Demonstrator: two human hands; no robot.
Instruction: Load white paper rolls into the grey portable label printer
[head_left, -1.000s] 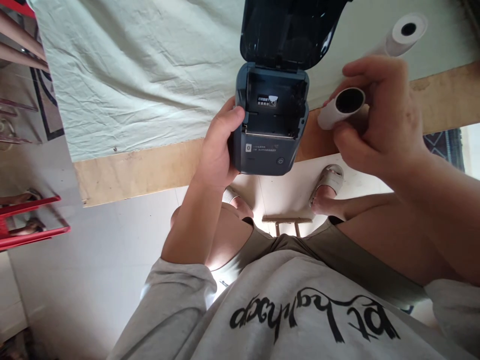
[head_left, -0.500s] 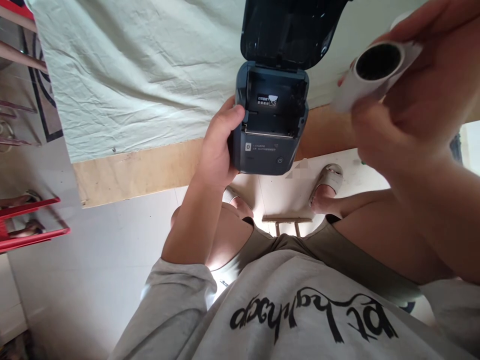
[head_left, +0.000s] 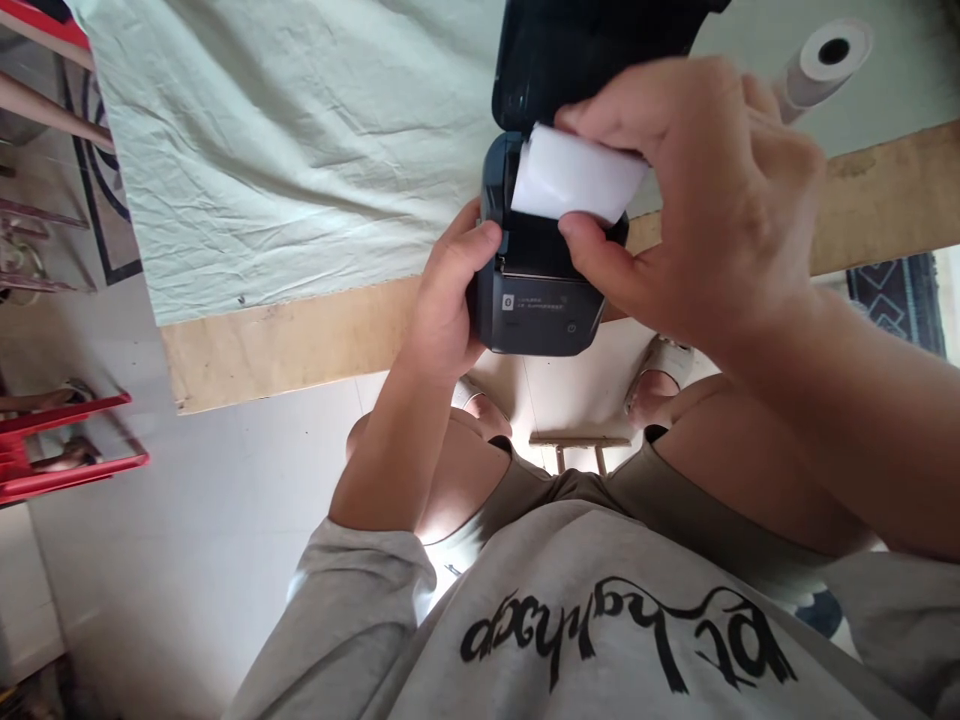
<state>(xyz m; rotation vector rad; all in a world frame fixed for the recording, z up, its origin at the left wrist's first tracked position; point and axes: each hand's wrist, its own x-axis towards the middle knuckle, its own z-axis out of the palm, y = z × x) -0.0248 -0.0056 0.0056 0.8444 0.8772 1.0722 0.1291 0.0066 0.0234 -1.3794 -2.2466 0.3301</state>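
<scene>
I see the left hand wrapped round the left side of the printer, thumb on its rim. Right hand pinches a white paper roll, thumb and fingers, tilted over the printer's bay; can't tell if seated. Lid open at printer's far end. Another roll on cloth, right of printer.
</scene>
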